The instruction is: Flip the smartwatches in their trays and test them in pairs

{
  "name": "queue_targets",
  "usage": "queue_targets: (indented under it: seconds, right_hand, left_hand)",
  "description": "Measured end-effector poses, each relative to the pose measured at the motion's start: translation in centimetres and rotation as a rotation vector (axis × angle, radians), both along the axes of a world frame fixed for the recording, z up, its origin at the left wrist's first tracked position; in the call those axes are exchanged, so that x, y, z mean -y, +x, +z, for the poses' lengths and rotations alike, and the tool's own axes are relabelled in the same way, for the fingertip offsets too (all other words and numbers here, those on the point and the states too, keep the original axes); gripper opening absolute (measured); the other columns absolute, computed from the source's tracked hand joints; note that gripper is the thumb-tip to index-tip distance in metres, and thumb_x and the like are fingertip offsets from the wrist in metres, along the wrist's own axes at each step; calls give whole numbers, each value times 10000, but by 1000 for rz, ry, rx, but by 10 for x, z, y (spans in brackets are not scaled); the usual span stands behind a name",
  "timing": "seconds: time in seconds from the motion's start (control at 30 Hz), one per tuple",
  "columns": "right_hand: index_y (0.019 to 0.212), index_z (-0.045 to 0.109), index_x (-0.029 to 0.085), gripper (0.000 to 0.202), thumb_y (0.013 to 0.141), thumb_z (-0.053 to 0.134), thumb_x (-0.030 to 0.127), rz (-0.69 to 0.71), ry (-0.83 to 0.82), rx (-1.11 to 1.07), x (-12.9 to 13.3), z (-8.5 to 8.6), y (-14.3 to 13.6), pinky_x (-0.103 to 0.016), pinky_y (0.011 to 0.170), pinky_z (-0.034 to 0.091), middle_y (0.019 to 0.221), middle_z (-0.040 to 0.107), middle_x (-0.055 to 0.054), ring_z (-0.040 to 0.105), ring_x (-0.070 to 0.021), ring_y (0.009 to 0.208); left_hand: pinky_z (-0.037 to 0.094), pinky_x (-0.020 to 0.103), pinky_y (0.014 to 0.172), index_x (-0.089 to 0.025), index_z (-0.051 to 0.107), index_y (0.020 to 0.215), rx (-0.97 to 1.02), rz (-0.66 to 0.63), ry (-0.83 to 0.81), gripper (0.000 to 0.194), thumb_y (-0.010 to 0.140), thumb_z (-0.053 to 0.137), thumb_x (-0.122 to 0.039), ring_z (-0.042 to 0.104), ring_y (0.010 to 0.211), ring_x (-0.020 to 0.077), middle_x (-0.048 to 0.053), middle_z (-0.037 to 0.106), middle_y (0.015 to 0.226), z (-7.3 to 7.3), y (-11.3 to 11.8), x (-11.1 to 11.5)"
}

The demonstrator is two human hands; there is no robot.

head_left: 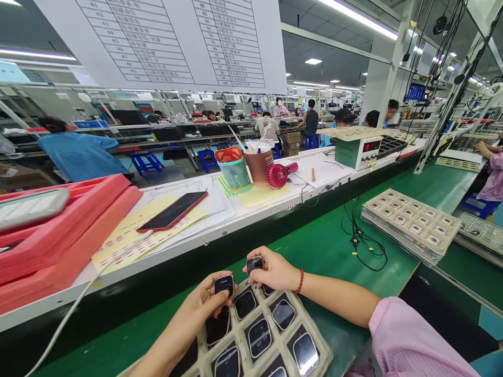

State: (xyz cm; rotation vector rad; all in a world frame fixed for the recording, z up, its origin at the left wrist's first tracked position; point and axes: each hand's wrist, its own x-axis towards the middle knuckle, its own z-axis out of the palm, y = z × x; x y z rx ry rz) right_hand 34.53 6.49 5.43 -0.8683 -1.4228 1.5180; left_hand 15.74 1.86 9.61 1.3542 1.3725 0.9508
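Observation:
Between thumb and fingers, my left hand (204, 303) grips a small square smartwatch body (223, 284) with a dark screen and light metal rim. My right hand (275, 269) pinches a second watch body (254, 264) of the same kind, just right of and slightly higher than the first. Both are held over the far edge of a beige moulded tray (324, 352). Several square watch bodies lie screen up in its pockets, among them one (260, 336) near the middle. My left hand and forearm hide part of the tray's left side.
Stacked trays (411, 225) stand on the green bench (314, 251) at right, beside a coiled black cable (363, 241). Along the white shelf (251, 214) are a phone (175, 209), cups (236, 175), a pink fan (277, 175) and a green power supply (356, 152). Red foam (78, 230) lies left.

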Motion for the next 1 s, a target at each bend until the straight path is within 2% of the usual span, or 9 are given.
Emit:
queue_targets:
  seconds: [0.23,0.37,0.53,0.83,1.0]
  right_hand:
    - [1124,563,226,441,724,700,103,-13,33,24,3,1,1,-231,588,565,986,695,9,659,-110,678]
    - [1171,545,233,473,740,698,114,-12,59,66,3,1,2,-265,640,584,1025,696,-2,673,-129,716]
    - [1212,480,243,512,756,656,90,7,43,24,0,-1,2,-233,590,561,1049,682,-5,687,-120,690]
    - [1172,528,246,475,742,678,114,-14,44,53,3,1,2,-279,661,601,1066,693,-6,723,-159,780]
    - [1173,546,241,467,744,684,117,-26,55,80,3,3,2,-285,685,602,1066,703,-11,713,-158,794]
  left_hand:
    - [413,260,573,-188,536,1149,-70,-117,-89,659,669,761,-579,557,665,181,12,638,751,-2,-12,-11]
    - [395,249,560,-197,538,1126,-42,-71,-58,626,679,757,-577,547,674,172,11,636,783,-2,-8,-7]
    - [375,252,555,-201,537,1116,-29,-32,-22,586,709,725,-578,546,682,179,8,617,759,-3,-2,0]
    - [411,280,578,-203,526,1139,-76,-79,-77,647,677,738,-603,580,711,209,8,605,737,-5,-9,-7]
    - [390,261,558,-203,550,1128,-46,-15,-7,589,707,706,-585,566,696,195,10,613,737,-5,-3,-1]
